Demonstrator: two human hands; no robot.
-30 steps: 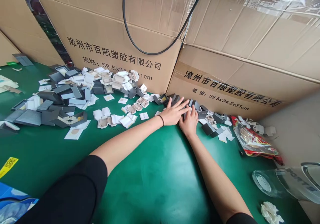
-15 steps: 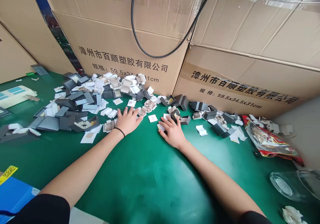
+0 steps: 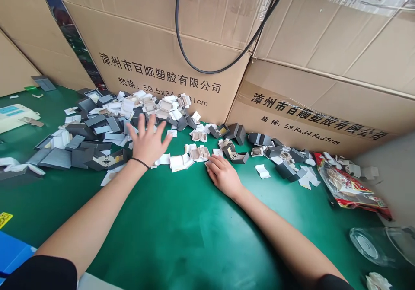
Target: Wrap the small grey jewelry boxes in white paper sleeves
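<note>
My left hand (image 3: 147,141) is spread, palm down, over the right edge of a large pile of grey boxes (image 3: 58,158) and white paper inserts (image 3: 128,107). Nothing shows in its fingers. My right hand (image 3: 225,174) rests on the green table, its fingers bent beside a small group of beige and white inserts (image 3: 199,152); whether the fingertips hold anything is hidden. White papers (image 3: 178,162) lie flat between the two hands. An open dark box (image 3: 239,157) stands just beyond my right hand.
Large cartons (image 3: 155,43) line the back, with a black cable (image 3: 207,71) hanging in front. More grey boxes (image 3: 285,169), a red food bag (image 3: 353,186) and a clear container (image 3: 366,244) are at the right. A blue box (image 3: 14,255) sits at lower left.
My left hand has moved left and up, its fingers spreading wider. Papers and inserts now lie together between the hands. My right hand's fingers have drawn closer together.
</note>
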